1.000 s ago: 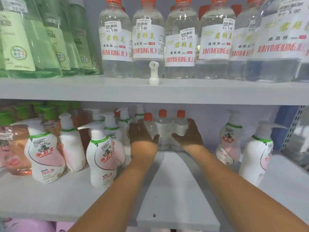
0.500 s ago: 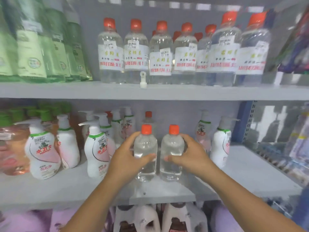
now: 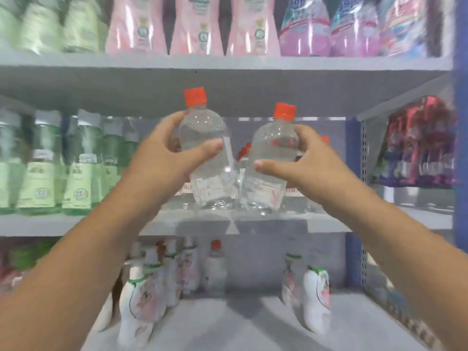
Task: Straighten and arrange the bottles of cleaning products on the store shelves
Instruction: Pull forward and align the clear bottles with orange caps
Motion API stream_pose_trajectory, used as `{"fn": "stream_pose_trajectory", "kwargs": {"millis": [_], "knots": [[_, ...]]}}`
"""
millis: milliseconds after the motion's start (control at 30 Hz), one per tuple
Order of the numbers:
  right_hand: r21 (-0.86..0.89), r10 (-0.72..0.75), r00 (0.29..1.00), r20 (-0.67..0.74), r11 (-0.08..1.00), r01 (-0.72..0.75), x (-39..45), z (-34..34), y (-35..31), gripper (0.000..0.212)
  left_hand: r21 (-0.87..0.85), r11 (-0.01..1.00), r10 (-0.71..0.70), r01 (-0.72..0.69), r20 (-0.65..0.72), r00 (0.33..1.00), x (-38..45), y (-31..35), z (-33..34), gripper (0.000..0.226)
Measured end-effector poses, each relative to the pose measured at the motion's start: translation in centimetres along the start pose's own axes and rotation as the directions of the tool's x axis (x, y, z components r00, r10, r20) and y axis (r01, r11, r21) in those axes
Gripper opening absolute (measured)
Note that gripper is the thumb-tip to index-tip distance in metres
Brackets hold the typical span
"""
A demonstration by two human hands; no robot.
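Two clear bottles with orange caps are held up at the centre of the frame, the left bottle [image 3: 206,158] gripped by the left hand [image 3: 167,158] and the right bottle [image 3: 269,163] by the right hand [image 3: 307,165]. On each hand the thumb is curled across the near face of its bottle and the fingers are wrapped round the far side, where they are mostly hidden. Half a second ago the same pair was being lifted from the lower shelf among the white pump bottles [image 3: 138,307]; they have since been raised to the level of the middle shelf [image 3: 253,219], with their bases just above its front edge and their tops leaning slightly apart. More orange-capped bottles [image 3: 244,149] can be made out behind them, though blurred. The move is judged to be a regrouping of strays with their own kind, so setting them down upright and label-forward is what remains. Green bottles [image 3: 78,163] stand at the left of the frame, pink refill bags [image 3: 197,24] on the top shelf.
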State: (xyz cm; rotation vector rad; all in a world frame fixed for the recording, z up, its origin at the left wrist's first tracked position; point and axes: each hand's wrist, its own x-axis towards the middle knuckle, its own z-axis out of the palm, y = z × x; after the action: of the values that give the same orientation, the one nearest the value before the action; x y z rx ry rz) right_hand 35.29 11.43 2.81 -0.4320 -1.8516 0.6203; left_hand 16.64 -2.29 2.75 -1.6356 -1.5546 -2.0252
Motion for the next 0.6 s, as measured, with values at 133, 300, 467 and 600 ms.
{"fn": "stream_pose_trajectory", "kwargs": {"millis": [133, 300, 467, 600], "knots": [[-0.208, 0.026, 1.000, -0.001, 0.978, -0.026, 2.6, 1.8, 1.8, 0.077, 0.079, 0.996, -0.050, 0.047, 0.033, 0.998, 3.8, -3.1, 2.5, 0.054], [-0.482, -0.007, 1.000, 0.007, 0.876, 0.010, 4.0, 3.8, 3.1, 0.076, 0.148, 0.982, -0.131, 0.115, 0.101, 0.986, 5.3, -6.9, 3.8, 0.073], [-0.659, -0.030, 0.998, 0.054, 0.750, 0.058, 5.0, 4.1, 2.7, 0.082, 0.252, 0.958, -0.186, 0.136, 0.186, 0.965, 6.7, -8.3, 4.0, 0.087], [-0.820, -0.063, 0.992, 0.108, 0.559, 0.125, 5.7, 3.9, 2.3, 0.088, 0.363, 0.930, -0.142, 0.062, 0.199, 0.970, 7.2, -8.5, 4.6, 0.091]]}}
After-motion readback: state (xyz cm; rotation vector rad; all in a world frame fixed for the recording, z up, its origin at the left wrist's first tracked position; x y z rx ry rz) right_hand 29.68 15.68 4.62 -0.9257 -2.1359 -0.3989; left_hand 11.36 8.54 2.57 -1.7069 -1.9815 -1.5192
